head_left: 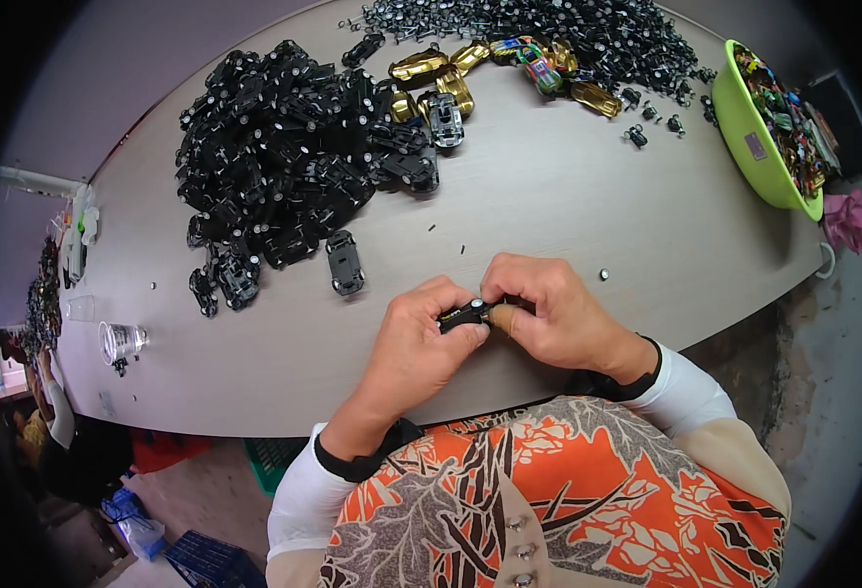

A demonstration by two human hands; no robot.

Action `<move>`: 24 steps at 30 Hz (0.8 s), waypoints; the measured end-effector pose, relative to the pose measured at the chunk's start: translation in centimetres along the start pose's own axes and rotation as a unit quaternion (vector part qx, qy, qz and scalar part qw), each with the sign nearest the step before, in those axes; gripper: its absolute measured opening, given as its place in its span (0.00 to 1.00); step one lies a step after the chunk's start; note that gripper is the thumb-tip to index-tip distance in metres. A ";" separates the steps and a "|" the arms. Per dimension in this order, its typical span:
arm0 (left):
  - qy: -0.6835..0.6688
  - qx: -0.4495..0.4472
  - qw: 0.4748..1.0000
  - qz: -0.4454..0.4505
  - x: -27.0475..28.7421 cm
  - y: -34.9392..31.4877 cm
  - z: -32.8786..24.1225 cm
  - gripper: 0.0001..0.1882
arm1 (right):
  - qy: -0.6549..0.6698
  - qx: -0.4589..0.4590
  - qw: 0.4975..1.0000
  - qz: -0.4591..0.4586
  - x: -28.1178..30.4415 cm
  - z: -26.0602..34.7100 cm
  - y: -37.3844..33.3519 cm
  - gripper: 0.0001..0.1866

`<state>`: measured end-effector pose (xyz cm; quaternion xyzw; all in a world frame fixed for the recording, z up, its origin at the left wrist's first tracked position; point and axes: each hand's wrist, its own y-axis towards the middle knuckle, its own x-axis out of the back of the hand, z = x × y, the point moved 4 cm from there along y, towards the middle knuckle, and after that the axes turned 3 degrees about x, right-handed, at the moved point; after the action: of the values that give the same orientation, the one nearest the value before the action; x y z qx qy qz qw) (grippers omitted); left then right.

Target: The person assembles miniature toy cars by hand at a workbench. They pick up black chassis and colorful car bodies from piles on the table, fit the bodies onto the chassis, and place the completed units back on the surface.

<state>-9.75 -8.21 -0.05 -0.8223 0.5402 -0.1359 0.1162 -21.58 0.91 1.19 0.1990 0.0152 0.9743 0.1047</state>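
Observation:
Close to the table's near edge, my left hand (413,338) grips a small black toy car part (462,317) between thumb and fingers. A round silvery wheel shows on its upper side. My right hand (553,312) pinches the other end of the same part, and its thumb looks wrapped in something tan. The fingers hide much of the piece. Beyond my left hand, a single dark toy car chassis (344,263) lies on the table. A tiny wheel (604,274) rests beyond my right hand.
A large heap of black chassis (274,147) fills the left. Gold car bodies (419,67) lie beside it, and a wheel-and-axle pile (588,39) is at the back. A green basin (744,127) of colourful pieces stands right. Clear cups (122,340) sit left; another person's arm (58,407) shows beyond.

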 end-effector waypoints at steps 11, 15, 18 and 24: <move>-0.362 0.030 0.928 -0.078 2.0 -0.2 0.6 0.08 | 0.268 -0.135 0.954 -0.021 0.4 -0.5 0.0 0.05; -0.372 0.044 0.927 0.005 1.2 -0.7 0.4 0.10 | 0.257 -0.081 0.963 -0.026 1.0 -0.1 0.4 0.04; -0.341 0.054 0.937 0.056 0.9 -1.3 0.3 0.10 | 0.281 -0.092 0.955 0.007 1.3 0.5 0.8 0.03; -0.254 0.052 0.964 0.053 0.6 -1.9 0.0 0.09 | 0.309 -0.090 0.943 0.089 0.8 1.4 1.3 0.03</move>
<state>-7.87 -8.06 0.68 -0.7926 0.5281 0.0563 0.2995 -22.03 -0.16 2.84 -0.1217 -0.0585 0.9905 0.0256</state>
